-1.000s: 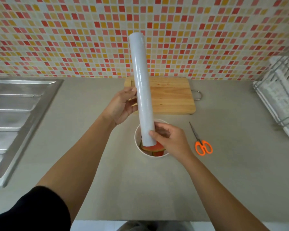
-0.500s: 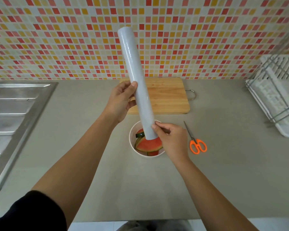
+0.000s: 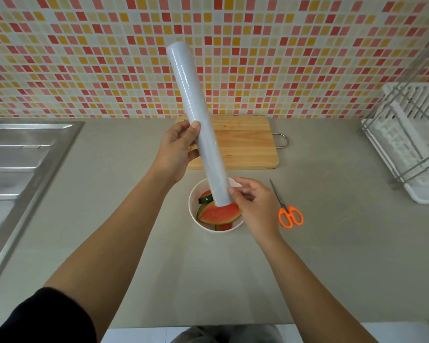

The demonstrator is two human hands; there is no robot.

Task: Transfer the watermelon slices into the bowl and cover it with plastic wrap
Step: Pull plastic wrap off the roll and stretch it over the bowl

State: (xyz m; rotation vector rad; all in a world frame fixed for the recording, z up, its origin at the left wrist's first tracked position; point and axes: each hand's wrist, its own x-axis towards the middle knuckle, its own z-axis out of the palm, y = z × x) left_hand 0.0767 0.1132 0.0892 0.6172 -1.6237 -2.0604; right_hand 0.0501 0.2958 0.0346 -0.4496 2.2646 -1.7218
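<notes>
Head view: left hand [image 3: 176, 151] grips a smooth white plastic wrap roll [image 3: 198, 129] mid-length, tilted. Right hand [image 3: 255, 206] fingertips pinch its lower end above the white bowl [image 3: 192, 206] of red, green-rinded watermelon slices [image 3: 218, 214].

Slices: watermelon slices [image 3: 219, 214] in bowl [image 3: 193, 206]
Behind bowl: cutting board [image 3: 245, 142]
Right of bowl: scissors [image 3: 289, 214]
Far left: sink [image 3: 18, 169]
Far right: dish rack [image 3: 411, 142]

We cannot see the far rim of the bowl [image 3: 193, 194], nor part of the watermelon slices [image 3: 218, 213], because the plastic wrap roll [image 3: 198, 127] and the right hand [image 3: 256, 206] cover them. The roll also hides the cutting board's [image 3: 245, 142] left end, where the left hand [image 3: 177, 151] grips it. The sink [image 3: 22, 169] at the counter's left edge and the dish rack [image 3: 406, 142] at its right are cut off by the frame.
</notes>
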